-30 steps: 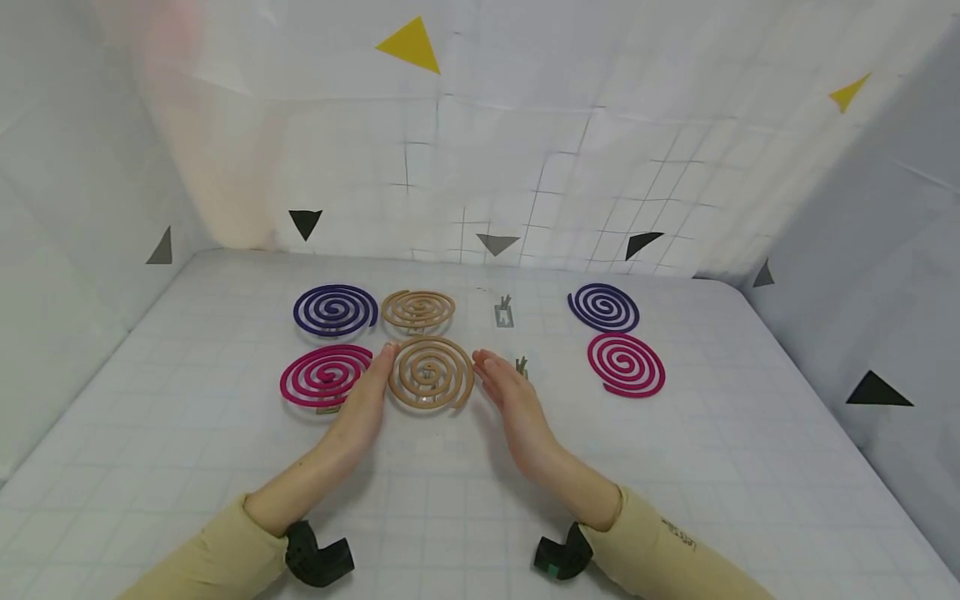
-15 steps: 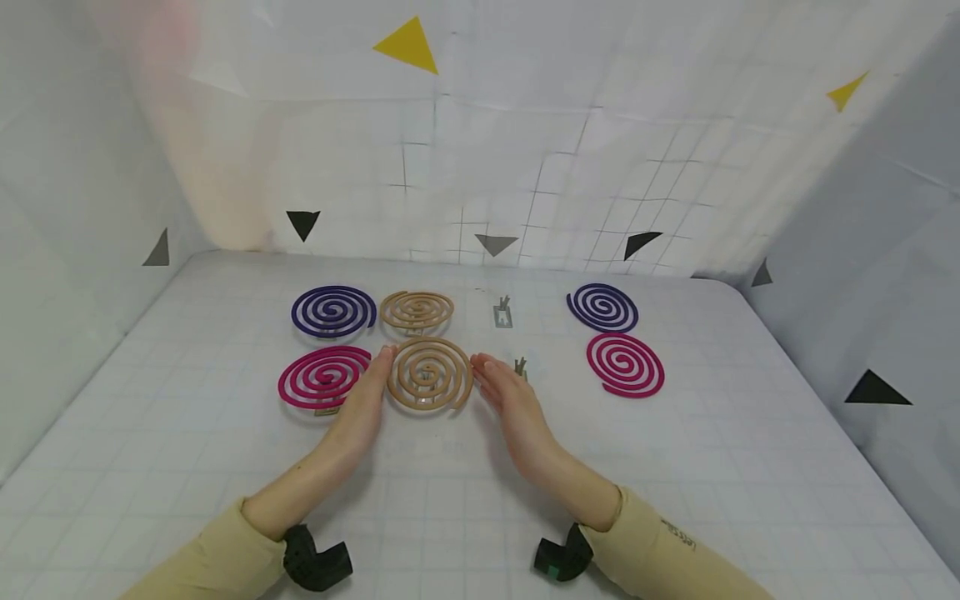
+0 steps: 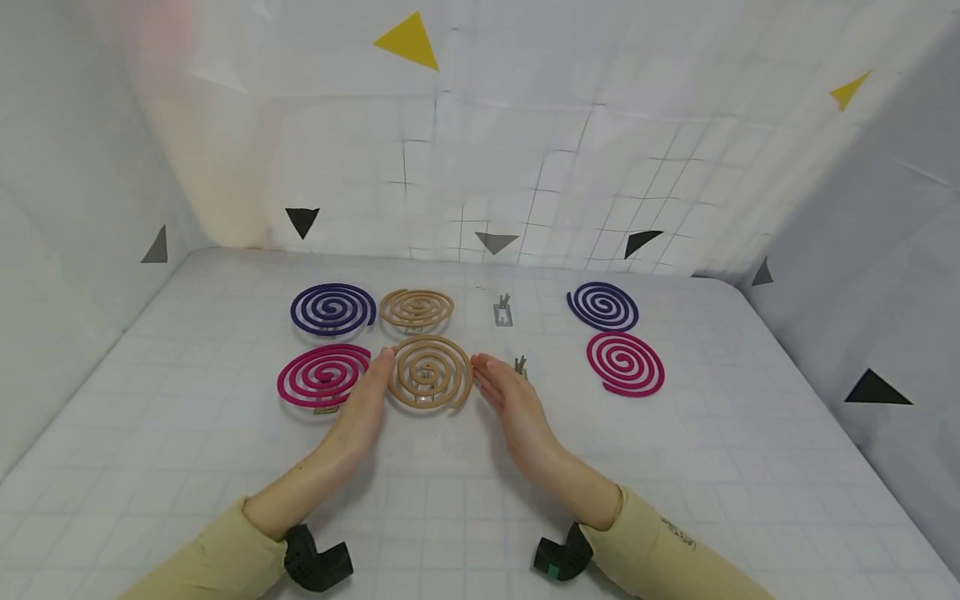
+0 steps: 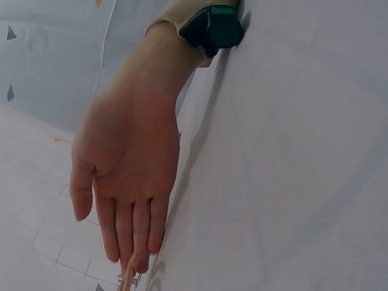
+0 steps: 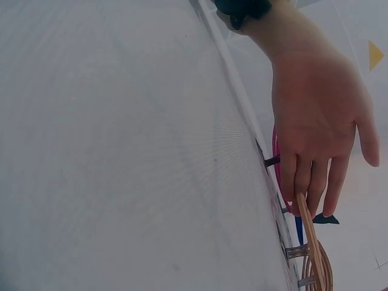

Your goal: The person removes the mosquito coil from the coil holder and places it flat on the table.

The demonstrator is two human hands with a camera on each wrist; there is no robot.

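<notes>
A tan mosquito coil (image 3: 427,367) is raised on a small metal stand in the front row, between my two hands. My left hand (image 3: 366,402) stands on edge at its left rim, fingers straight, palm facing it. On the opposite rim, the fingertips of my right hand (image 3: 519,410) touch the coil, also with straight fingers. The left wrist view shows my left palm (image 4: 130,151) flat, thumb apart. In the right wrist view, the coil's edge (image 5: 310,233) meets the fingertips of my right hand (image 5: 316,121). A pink coil (image 3: 324,377) lies partly behind my left hand.
Behind are a dark blue coil (image 3: 333,309) and another tan coil (image 3: 417,308), both on stands. Two bare metal stands (image 3: 503,313) (image 3: 521,367) sit right of centre. Farther right lie a blue coil (image 3: 603,307) and a pink coil (image 3: 626,364). White walls enclose the table (image 3: 480,517).
</notes>
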